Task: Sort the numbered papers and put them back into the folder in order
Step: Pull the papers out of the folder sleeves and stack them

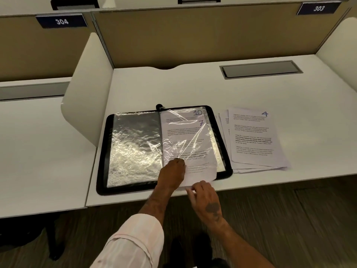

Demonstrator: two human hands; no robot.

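1. Sheet 7 lies at the centre of the frame, partly inside the clear pocket on the right page of the open folder. Its lower end sticks out past the folder's near edge. Sheet 10 shows behind it.
2. The left hand has bunched fingers at the pocket's lower edge and seems to pinch the film, which is pulled into creases.
3. The right hand pinches the sheet's bottom edge.
4. The sheet is probably being drawn out for sorting, since 10 and 7 sit together.
5. Keep the film lifted and taut, and move the sheet straight along the pocket so its corners don't catch.
6. The stack, right of centre, has 4 on top and is the likely place for it.
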